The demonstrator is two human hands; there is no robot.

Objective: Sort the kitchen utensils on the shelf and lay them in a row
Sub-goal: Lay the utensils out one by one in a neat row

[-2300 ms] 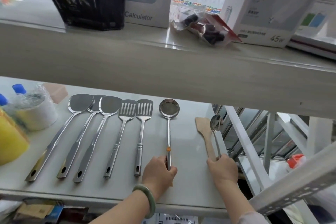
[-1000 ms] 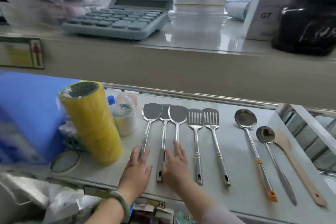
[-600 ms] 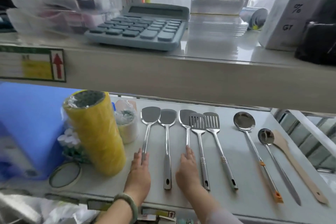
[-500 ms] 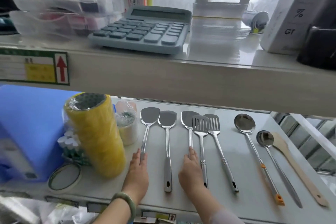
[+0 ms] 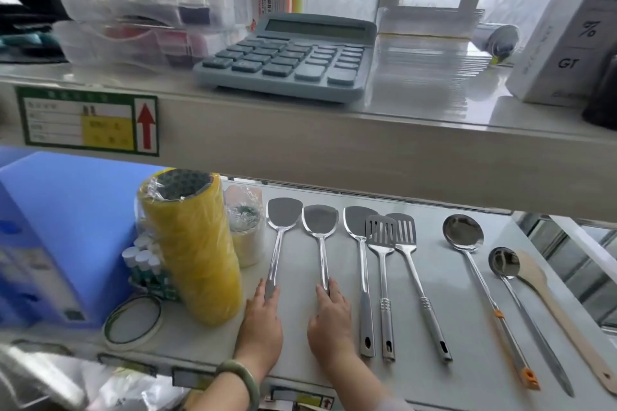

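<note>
Steel utensils lie in a row on the lower shelf [image 5: 450,304]. From the left come three solid spatulas [image 5: 283,212] [image 5: 320,218] [image 5: 355,218], then two slotted turners [image 5: 380,230] [image 5: 405,228]. The third spatula's head overlaps the first turner's. Further right lie a ladle [image 5: 463,232] with an orange ring, a smaller spoon [image 5: 504,262] and a wooden spatula [image 5: 534,274]. My left hand [image 5: 262,320] rests palm down on the leftmost spatula's handle. My right hand [image 5: 330,320] covers the second spatula's handle.
A tall yellow wrapped tape stack [image 5: 193,243] stands just left of my left hand, with a smaller wrapped roll [image 5: 245,233] behind it. A blue box [image 5: 60,227] and a tape ring [image 5: 133,320] sit further left. The upper shelf front [image 5: 334,150] overhangs, bearing a calculator [image 5: 290,57].
My right hand has left the third spatula's handle and now lies on the second spatula's. My left hand stays on the leftmost spatula. The view has shifted slightly.
</note>
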